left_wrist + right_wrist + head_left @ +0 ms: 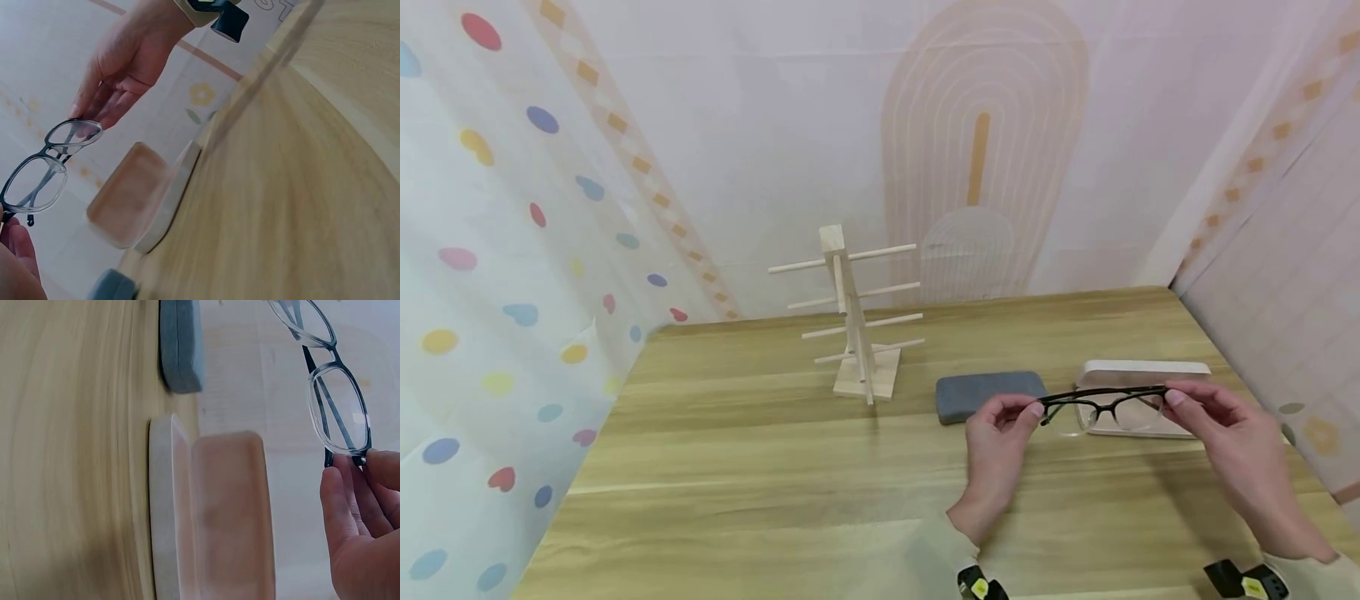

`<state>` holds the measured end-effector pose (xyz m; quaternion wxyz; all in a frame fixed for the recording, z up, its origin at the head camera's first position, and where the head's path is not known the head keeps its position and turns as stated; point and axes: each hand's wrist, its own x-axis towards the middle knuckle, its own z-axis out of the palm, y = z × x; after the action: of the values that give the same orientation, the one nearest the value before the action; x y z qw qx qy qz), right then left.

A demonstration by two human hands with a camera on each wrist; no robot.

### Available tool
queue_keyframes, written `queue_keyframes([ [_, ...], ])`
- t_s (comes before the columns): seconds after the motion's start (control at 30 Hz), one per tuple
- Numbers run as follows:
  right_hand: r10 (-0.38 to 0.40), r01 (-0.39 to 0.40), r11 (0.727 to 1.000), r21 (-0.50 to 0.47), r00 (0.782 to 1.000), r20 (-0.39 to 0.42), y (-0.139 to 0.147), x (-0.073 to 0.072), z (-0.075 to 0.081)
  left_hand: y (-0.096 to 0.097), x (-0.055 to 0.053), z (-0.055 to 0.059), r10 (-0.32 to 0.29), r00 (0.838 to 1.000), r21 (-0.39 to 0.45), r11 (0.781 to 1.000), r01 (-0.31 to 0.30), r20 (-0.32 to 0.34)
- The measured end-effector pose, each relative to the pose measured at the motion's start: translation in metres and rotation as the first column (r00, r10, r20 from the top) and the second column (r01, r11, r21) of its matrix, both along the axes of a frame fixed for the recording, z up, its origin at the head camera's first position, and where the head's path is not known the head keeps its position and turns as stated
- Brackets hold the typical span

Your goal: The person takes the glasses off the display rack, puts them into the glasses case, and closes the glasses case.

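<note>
A pair of black-framed eyeglasses (1105, 407) is held up above the table, its temples folded behind the clear lenses. At one end of the frame, my left hand (1000, 454) pinches it between thumb and fingers. The other end is gripped by my right hand (1236, 446), its thumb in front in the right wrist view. Behind the glasses lies an open white eyeglass case (1146, 367) with a pinkish lining (231, 506). A closed grey-blue case (985, 392) rests beside it, just beyond my left hand.
A wooden display stand (857, 333) with several horizontal pegs stands upright left of the cases. The wood-grain table (737, 492) meets patterned curtains (775, 150) at the back and sides. Dark cameras (1247, 579) are strapped to both wrists.
</note>
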<state>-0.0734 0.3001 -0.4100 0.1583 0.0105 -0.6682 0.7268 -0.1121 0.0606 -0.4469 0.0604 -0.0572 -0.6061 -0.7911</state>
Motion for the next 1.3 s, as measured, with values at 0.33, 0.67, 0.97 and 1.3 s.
queue_keyframes([
  [0.33,-0.044,0.041,0.998,0.043,0.996,0.080,0.017,-0.001,-0.006,0.024,-0.005,-0.008,0.042,0.998,0.016,0.999,-0.042,0.036],
  [0.67,-0.098,0.073,0.986,0.152,0.981,0.166,0.031,-0.003,-0.011,0.041,-0.008,-0.013,0.064,0.996,0.016,0.998,-0.065,0.063],
  [0.97,-0.085,0.064,0.992,0.111,0.978,0.193,0.040,-0.011,-0.014,0.054,-0.010,-0.015,0.105,0.992,-0.016,0.994,-0.104,0.070],
  [1.3,-0.092,0.056,0.985,0.162,0.970,0.224,0.049,-0.017,-0.015,0.064,-0.012,-0.018,0.130,0.990,-0.042,0.991,-0.128,0.060],
])
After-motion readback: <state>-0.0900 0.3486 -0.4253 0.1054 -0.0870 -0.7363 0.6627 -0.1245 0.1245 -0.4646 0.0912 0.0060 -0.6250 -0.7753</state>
